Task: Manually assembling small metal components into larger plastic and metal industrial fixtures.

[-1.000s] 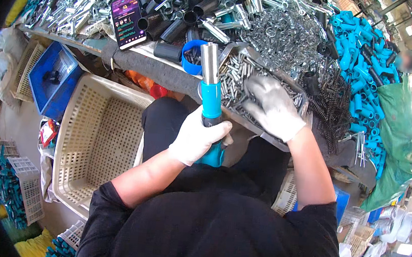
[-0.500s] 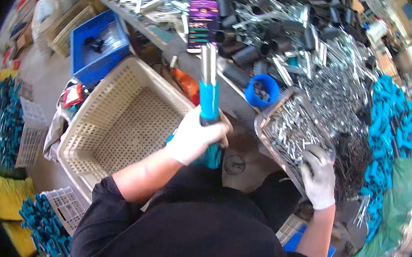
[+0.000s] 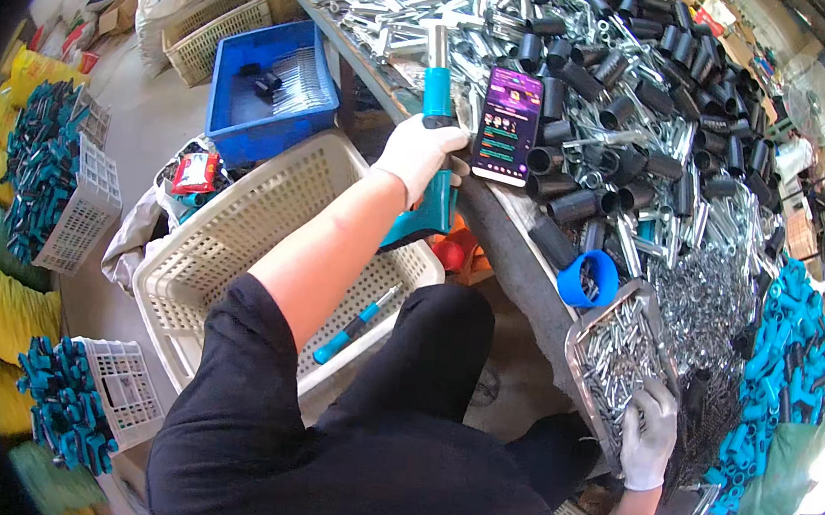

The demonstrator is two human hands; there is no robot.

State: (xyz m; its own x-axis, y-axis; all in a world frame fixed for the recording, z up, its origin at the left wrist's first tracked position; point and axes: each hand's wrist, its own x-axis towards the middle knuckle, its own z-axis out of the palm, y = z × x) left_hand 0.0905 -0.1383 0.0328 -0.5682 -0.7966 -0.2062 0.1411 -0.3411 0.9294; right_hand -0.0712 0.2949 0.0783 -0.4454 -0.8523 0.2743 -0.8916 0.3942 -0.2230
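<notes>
My left hand (image 3: 423, 161), in a white glove, is closed around a teal and black gun-shaped tool (image 3: 437, 94). The tool's shiny metal tube points away from me over the bench edge, and its wider teal body hangs below my fist. On the right, my gloved right hand (image 3: 648, 435) reaches into a metal tray (image 3: 574, 363) of small metal pins (image 3: 618, 355). Its fingers are bent down among the pins, and whatever they pinch is hidden. A teal-handled piece with a thin metal shaft (image 3: 355, 327) lies in the cream plastic basket (image 3: 233, 239) under my left arm.
A phone (image 3: 507, 127) lies lit on the bench beside metal tubes (image 3: 388, 14) and black sleeves (image 3: 579, 207). Near the tray stands a blue cup (image 3: 588, 279). Teal parts (image 3: 775, 346) pile up far right. A blue crate (image 3: 274, 92) and yellow sacks (image 3: 10, 311) are at left.
The whole view has shifted. My left hand has carried the tool forward and left of the phone, its tube pointing over the metal tubes. My right hand stays in the pin tray.
</notes>
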